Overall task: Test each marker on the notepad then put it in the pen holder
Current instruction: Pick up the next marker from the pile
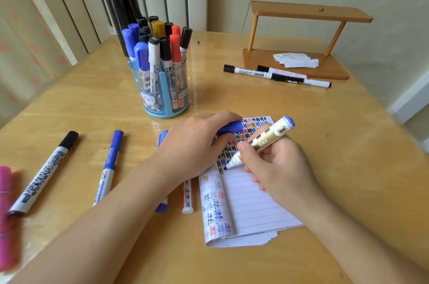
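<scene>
My right hand (282,167) grips an uncapped blue marker (262,142) with a gold and white barrel, its tip touching the lined notepad (250,202) among rows of coloured test marks. My left hand (192,144) rests on the notepad's left edge and pinches the blue cap (231,127). The light-blue pen holder (162,90) stands behind, packed with several capped markers. Loose on the table at left lie a black-capped marker (44,172) and a blue marker (109,165). A red-printed marker (187,197) and another blue one (161,207) are partly hidden under my left arm.
Three black-capped markers (276,74) lie at the back right in front of a small wooden shelf (299,39) holding crumpled paper. A black cylinder (118,0) stands behind the holder. Something pink (5,211) sits blurred at the left edge.
</scene>
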